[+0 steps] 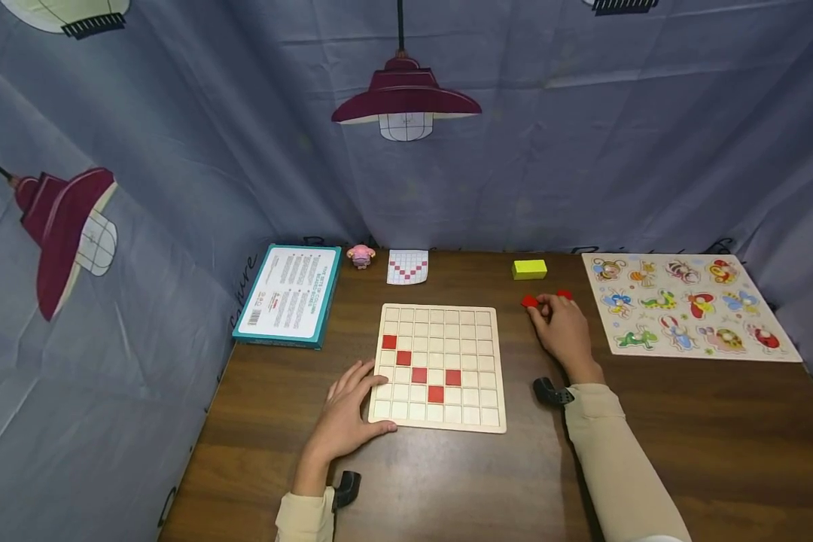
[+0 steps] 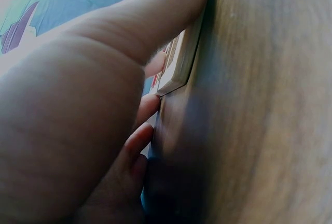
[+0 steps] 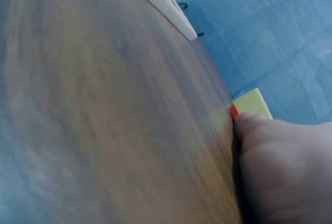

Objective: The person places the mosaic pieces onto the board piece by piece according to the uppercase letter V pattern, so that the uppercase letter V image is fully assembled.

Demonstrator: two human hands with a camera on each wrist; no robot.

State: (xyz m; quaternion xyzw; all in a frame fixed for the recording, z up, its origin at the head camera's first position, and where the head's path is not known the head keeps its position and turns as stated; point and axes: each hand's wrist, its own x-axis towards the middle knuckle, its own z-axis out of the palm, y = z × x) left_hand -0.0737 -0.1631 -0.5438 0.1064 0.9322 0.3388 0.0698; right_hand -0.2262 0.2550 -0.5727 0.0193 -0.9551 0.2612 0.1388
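A square wooden grid board (image 1: 474,361) lies on the table, with several red tiles (image 1: 436,394) forming most of a V in its cells. My left hand (image 1: 342,418) rests at the board's lower left corner, thumb along the near edge and index fingertip over the left edge. In the left wrist view the thumb crosses in front of the board's side (image 2: 182,63), and the other fingers sit beside it. Right of the board, my right hand (image 1: 565,335) pinches a red square tile (image 1: 529,301) between thumb and index finger. Another red tile (image 1: 564,294) shows just behind that hand.
A yellow block (image 1: 529,269) stands behind the right hand. To the right lies an insect puzzle board (image 1: 606,324). At the back are a pattern card (image 1: 408,267) with a red V, a small pink figure (image 1: 361,256) and a teal-edged box (image 1: 287,293). Curtains border the table.
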